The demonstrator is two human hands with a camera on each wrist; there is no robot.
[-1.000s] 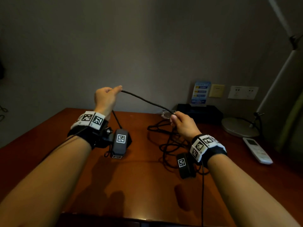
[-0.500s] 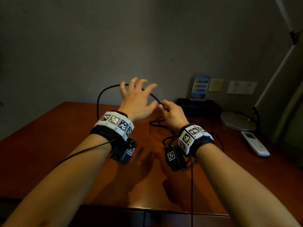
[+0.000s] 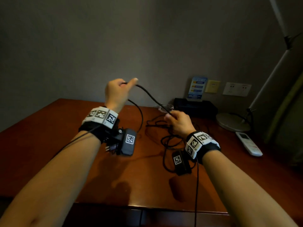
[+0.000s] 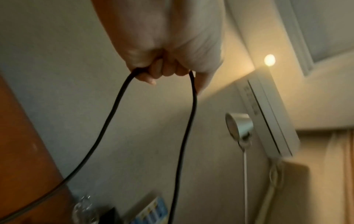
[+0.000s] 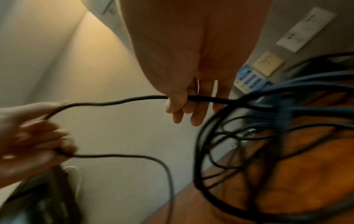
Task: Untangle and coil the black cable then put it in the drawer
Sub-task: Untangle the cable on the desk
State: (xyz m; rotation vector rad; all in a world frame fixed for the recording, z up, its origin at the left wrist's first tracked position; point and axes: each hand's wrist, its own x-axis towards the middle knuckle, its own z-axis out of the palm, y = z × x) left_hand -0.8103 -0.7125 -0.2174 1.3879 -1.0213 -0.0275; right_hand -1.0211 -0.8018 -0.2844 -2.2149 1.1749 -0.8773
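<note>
The black cable, thin, round and matte, runs in a sagging span between both hands above the glossy reddish wooden desk; its remainder lies in tangled loops there. The left hand, splayed open half a second ago, now has its fingers curled round one loop. The right hand still pinches the strand between thumb and fingers.

bench: reddish wood, glossy, reflective | black cable: matt, smooth jacket | remote: white plastic, smooth | lamp base: pale metal, dull sheen | wall: matt, faintly textured
</note>
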